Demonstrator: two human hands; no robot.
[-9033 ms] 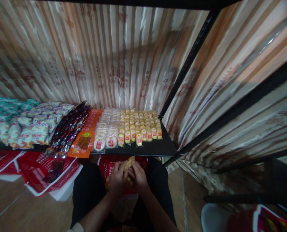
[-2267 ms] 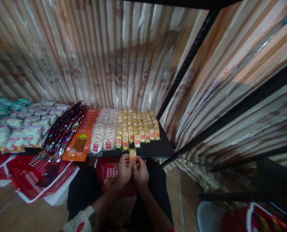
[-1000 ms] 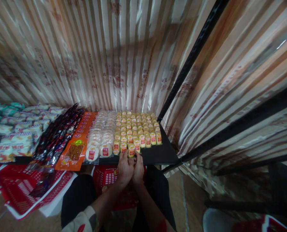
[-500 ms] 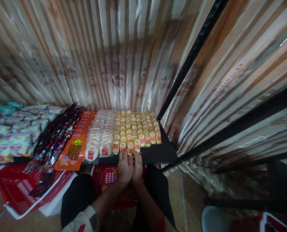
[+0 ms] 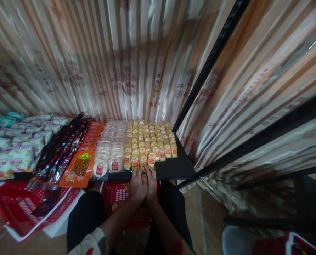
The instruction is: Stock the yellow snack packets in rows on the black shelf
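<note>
My left hand and my right hand are side by side at the front edge of the black shelf. Their fingers point forward, bent and drawn close together. The fingertips meet at the foot of a small yellow snack packet with a red label, standing in the front row. Whatever lies between the fingers is hidden. Behind it, many similar yellow packets stand in tight rows. To the left lie clear-wrapped round white crackers in two columns.
An orange bag of stick snacks, dark glossy packets and white packets fill the shelf leftward. A red basket is between my knees, another red basket at left. A black post and curtain stand behind.
My fingertips have drawn back slightly toward me from the front-row packets. The packet before them stands a little farther back and shows more of its front.
</note>
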